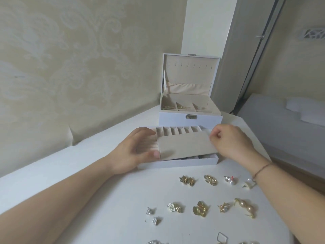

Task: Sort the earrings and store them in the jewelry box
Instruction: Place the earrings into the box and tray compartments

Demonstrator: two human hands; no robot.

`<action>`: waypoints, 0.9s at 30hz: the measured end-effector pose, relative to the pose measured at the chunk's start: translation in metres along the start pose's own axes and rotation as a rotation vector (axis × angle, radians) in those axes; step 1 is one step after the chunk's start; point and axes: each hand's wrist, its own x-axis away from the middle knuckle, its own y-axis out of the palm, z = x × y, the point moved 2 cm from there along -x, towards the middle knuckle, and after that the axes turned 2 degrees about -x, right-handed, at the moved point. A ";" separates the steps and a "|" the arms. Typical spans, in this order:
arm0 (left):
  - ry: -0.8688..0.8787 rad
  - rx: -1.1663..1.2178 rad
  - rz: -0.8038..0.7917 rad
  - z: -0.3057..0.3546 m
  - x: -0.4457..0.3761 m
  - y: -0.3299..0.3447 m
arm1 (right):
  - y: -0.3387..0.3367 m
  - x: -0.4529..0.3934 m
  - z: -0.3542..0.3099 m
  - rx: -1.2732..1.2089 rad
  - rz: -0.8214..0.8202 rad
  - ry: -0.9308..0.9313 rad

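**Both hands on tray flap, earrings still on table**

Left hand [133, 152] holds the left end of the beige flap [186, 147], thumb under its near corner, fingers spread over the ring rolls. Right hand [230, 143] pinches the flap's right edge, fingers curled. Flap lies tilted over the white tray [177, 163], between both hands. Slotted compartments [177, 132] show just beyond the fingers. Jewelry box [190, 110] stands open beyond the hands, lid up, some gold pieces inside. Earrings [199, 209] lie in loose rows on the white table [109, 199], nearer than the hands, mostly under the right forearm side. Thin bracelet [262, 169] on right wrist.
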 end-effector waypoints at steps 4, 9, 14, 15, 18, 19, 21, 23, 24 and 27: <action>-0.166 0.443 0.141 -0.005 -0.002 -0.017 | -0.034 -0.001 -0.040 -0.926 -0.170 0.108; -0.293 0.937 0.238 -0.013 -0.006 -0.051 | -0.004 0.033 -0.099 -0.937 -0.482 -0.180; -0.369 1.077 0.157 -0.015 -0.001 -0.072 | 0.039 0.062 -0.101 -0.360 -0.449 -0.604; -0.370 1.016 0.152 -0.016 0.000 -0.076 | 0.040 0.063 -0.099 -0.302 -0.397 -0.639; -0.404 0.534 0.152 -0.018 0.000 -0.082 | 0.038 0.063 -0.092 -0.219 -0.449 -0.662; -0.412 0.337 0.130 -0.017 -0.001 -0.081 | 0.034 0.063 -0.087 -0.219 -0.492 -0.656; -0.371 -0.016 0.108 -0.009 -0.004 -0.073 | 0.019 0.063 -0.077 -0.284 -0.439 -0.676; -0.244 -0.319 0.130 0.007 -0.004 -0.059 | 0.000 0.062 -0.063 -0.370 -0.287 -0.668; -0.165 -0.390 0.128 0.016 -0.003 -0.049 | -0.009 0.062 -0.054 -0.382 -0.257 -0.637; -0.017 -0.524 0.034 0.032 0.001 -0.013 | -0.017 0.069 -0.035 -0.237 -0.343 -0.558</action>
